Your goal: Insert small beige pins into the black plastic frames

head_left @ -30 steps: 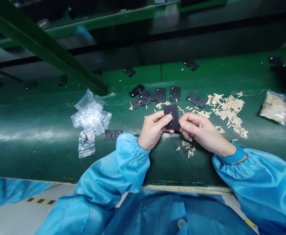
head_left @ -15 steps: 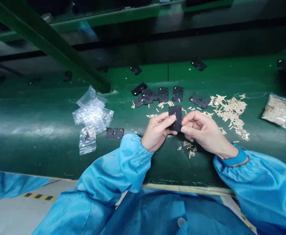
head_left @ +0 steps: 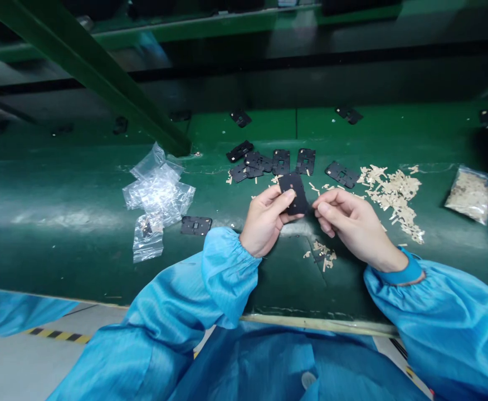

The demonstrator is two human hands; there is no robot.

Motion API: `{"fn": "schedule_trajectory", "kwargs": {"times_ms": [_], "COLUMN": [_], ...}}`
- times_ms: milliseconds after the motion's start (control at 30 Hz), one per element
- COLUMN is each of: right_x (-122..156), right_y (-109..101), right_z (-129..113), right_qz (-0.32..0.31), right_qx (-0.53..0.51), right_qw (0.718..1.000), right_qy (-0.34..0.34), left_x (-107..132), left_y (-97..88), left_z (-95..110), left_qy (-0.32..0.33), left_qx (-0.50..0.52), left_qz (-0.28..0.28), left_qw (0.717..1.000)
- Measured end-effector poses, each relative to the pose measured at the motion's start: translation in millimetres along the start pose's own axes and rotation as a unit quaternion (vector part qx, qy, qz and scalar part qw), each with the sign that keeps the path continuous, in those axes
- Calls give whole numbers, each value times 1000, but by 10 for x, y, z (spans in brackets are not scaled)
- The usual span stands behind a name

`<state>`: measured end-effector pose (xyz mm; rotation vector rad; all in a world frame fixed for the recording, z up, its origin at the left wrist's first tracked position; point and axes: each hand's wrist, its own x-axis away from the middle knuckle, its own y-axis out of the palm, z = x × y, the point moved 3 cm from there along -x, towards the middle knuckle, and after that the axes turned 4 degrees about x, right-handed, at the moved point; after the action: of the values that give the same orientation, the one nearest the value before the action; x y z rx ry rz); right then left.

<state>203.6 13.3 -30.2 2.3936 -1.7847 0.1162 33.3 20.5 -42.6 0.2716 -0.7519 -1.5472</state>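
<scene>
Your left hand [head_left: 263,221] grips the flat, rectangular black plastic plate [head_left: 296,195], now slightly turned above the smooth green bench [head_left: 286,284], and alone supports it, your curled right hand [head_left: 347,220] having parted from its edge, any pinched piece indeterminable.

No text, label, brand, number or sign can be read anywhere here.

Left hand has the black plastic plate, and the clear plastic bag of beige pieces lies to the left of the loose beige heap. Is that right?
Not quite: the head view shows the clear plastic bag of beige pieces to the right of the loose beige heap. The left hand does have the black plastic plate.
</scene>
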Motion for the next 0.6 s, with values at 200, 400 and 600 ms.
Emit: {"fn": "schedule_trajectory", "kwargs": {"times_ms": [200,400,600], "right_x": [-19,-29,-38], "right_y": [33,4,-16], "right_z": [49,-4,-24], "right_qz": [-26,-6,-8], "right_qx": [-92,-145,-155], "right_qw": [993,985,983], "right_qy": [74,90,99], "left_x": [-25,-25,0], "left_y": [-33,-44,-30], "left_z": [15,23,22], "left_qy": [51,54,48], "left_qx": [-20,-46,-69], "left_qz": [11,13,20], "left_qw": [998,997,996]}}
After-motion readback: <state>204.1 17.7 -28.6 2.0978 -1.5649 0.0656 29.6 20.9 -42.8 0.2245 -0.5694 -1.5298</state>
